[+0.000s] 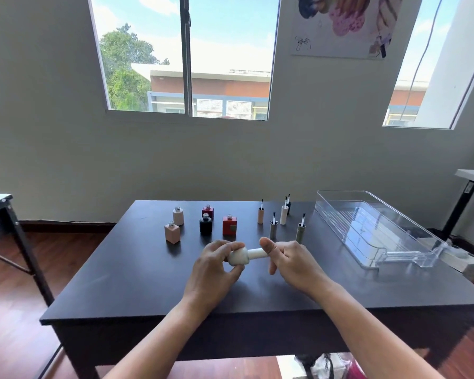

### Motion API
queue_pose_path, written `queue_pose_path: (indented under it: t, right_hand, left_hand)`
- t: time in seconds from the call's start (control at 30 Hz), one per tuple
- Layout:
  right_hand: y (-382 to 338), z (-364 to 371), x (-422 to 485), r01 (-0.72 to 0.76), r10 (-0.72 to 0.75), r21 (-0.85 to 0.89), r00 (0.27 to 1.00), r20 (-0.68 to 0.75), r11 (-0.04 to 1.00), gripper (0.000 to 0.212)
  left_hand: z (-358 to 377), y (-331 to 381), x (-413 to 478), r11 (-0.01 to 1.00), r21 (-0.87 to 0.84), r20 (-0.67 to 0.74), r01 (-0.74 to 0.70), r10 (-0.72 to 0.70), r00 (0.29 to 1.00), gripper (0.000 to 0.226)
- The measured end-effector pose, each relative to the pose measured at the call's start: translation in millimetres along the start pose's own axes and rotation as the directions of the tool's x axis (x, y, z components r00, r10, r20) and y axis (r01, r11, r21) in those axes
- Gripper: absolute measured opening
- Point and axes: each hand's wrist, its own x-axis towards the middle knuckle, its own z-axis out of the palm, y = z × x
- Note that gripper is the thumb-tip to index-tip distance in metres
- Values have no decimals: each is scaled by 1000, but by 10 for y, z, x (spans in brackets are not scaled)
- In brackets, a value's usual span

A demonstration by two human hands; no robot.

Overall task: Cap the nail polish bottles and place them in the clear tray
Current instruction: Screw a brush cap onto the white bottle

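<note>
Table (pixel 148 269) dark grey. Bottles: cream (pixel 238 257) w/ cream cap (pixel 257 253), beige (pixel 178 216), peach (pixel 172 232), black (pixel 205 224), two red (pixel 229 225). Tray (pixel 381 228) clear. Floor (pixel 11 337) reddish wood.

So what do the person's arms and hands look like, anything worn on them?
Both forearms are bare with no sleeves in view. The left hand and right hand wear no gloves, and I can see no rings, watch or bracelet on either.

Head camera looks forward and down over the dark table (pixel 148 283), close.
</note>
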Motion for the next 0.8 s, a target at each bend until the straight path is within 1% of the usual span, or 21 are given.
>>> queue_pose_path:
  t: [0.03, 0.07, 0.13, 0.2, 0.27, 0.3, 0.33, 0.47, 0.53, 0.6, 0.63, 0.67, 0.77, 0.8]
  right_hand:
    - [11, 2, -3, 24, -24, -12, 1000, 13, 1000, 54]
    - [25, 7, -6, 54, -53, -28, 998, 20, 998, 50]
    - [54, 21, -22, 108, -108, -26, 994, 13, 994, 50]
    - [58, 31, -35, 125, -125, -2, 992, -8, 992, 34]
    - [60, 31, -45, 131, -131, -6, 991, -23, 991, 15]
    - [62, 26, -50, 134, -134, -13, 991, -22, 991, 9]
    - [63, 24, -53, 135, -135, -12, 991, -17, 991, 9]
    - [51, 0, -72, 59, -59, -6, 998, 6, 998, 47]
    - [61, -8, -70, 54, -53, -26, 998, 29, 998, 54]
    - [79, -3, -64, 85, -82, -82, 996, 43, 993, 60]
    - [84, 0, -67, 102, -98, -113, 994, 39, 988, 61]
    - [84, 3, -70, 119, -115, -141, 993, 32, 983, 55]
    - [62, 2, -96, 148, -152, -173, 988, -8, 974, 25]
    - [61, -2, -103, 152, -157, -171, 988, -14, 973, 18]
  left_hand:
    - [-3, 4, 0, 1000, 3, 4, 2, -2, 1000, 42]
    - [-6, 5, 1, 1000, 7, 9, 2, -2, 1000, 42]
    - [-3, 8, -3, 1000, 25, 22, -3, 3, 1000, 44]
    - [3, 9, -6, 999, 42, 23, -6, 5, 1000, 44]
    - [7, 9, -5, 999, 41, 17, 1, -1, 1000, 43]
    - [8, 10, -5, 999, 43, 18, -1, 0, 1000, 43]
    - [9, 11, -8, 999, 46, 20, -7, 6, 1000, 43]
    - [19, 12, -18, 997, 69, 35, -32, 30, 999, 42]
    - [21, 14, -19, 996, 79, 41, -32, 29, 999, 42]
    - [21, 18, -17, 995, 84, 50, -45, 41, 998, 42]
    - [19, 23, -16, 995, 85, 54, -52, 48, 997, 42]
    - [17, 27, -19, 995, 85, 56, -58, 53, 997, 42]
    - [15, 31, -25, 994, 90, 53, -66, 61, 997, 42]
    - [16, 33, -27, 993, 93, 53, -68, 63, 997, 42]
